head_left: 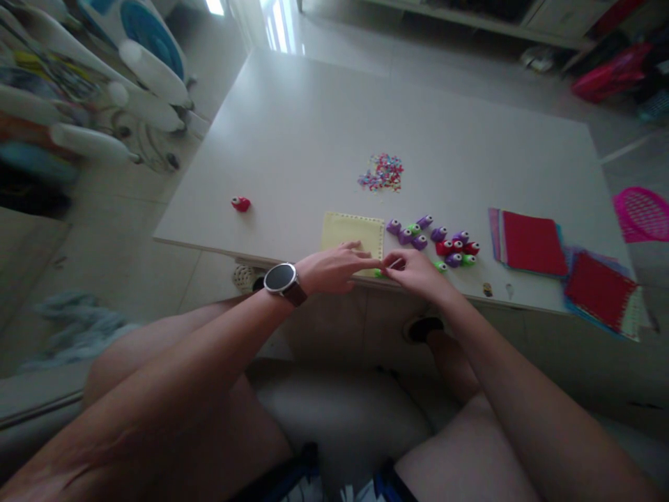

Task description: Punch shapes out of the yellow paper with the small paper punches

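Observation:
A pale yellow paper sheet (351, 230) with punched edges lies at the near edge of the white table (313, 132). My left hand (334, 268), with a watch on its wrist, rests flat on the sheet's near edge. My right hand (415, 272) meets it at the sheet's near right corner, fingers pinched around a small green punch (378, 272) that is mostly hidden. Just right of the sheet sits a cluster of small purple, green and red punches (436, 240).
A pile of coloured paper bits (382, 172) lies beyond the sheet. One red punch (241, 203) sits alone at the left. Stacks of red and coloured paper (530, 240) (601, 289) lie at the right. A pink basket (642, 213) stands on the floor.

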